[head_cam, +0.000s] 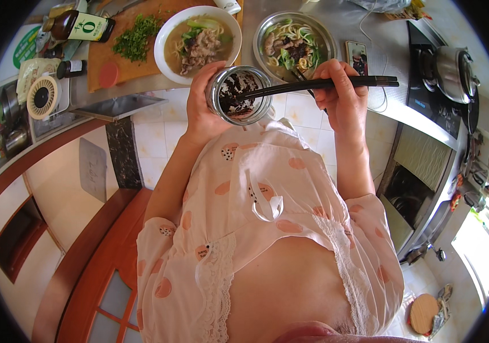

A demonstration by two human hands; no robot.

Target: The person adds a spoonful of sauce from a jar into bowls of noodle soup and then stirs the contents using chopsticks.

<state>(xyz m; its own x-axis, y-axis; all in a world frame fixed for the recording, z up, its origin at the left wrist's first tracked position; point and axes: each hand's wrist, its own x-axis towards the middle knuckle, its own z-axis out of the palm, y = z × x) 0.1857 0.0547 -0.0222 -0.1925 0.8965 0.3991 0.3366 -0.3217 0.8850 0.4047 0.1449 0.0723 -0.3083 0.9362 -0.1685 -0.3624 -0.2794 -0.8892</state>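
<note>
My left hand (pixel 205 105) is wrapped around an open glass jar (pixel 266 96) whose inside is coated with dark sauce. A pair of black chopsticks (pixel 369 81) is in my right hand (pixel 342 96); one stick reaches into the jar, and the other points down toward the metal bowl. Beyond the jar stand a white bowl (pixel 161 51) of noodle soup with sliced meat and greens, and a stainless steel bowl (pixel 334 40) of noodles with meat, greens and a dark clump of sauce. Chopped green herbs (pixel 135 40) lie on the wooden cutting board (pixel 98 55), near a red lid (pixel 109 74).
A brown bottle (pixel 79 26) lies at the upper left, near a small dark jar (pixel 71 68) and a small round fan (pixel 43 97). To the right are a phone (pixel 357 58) with a cable and a steel pot (pixel 452 73) on the black cooktop (pixel 424 96).
</note>
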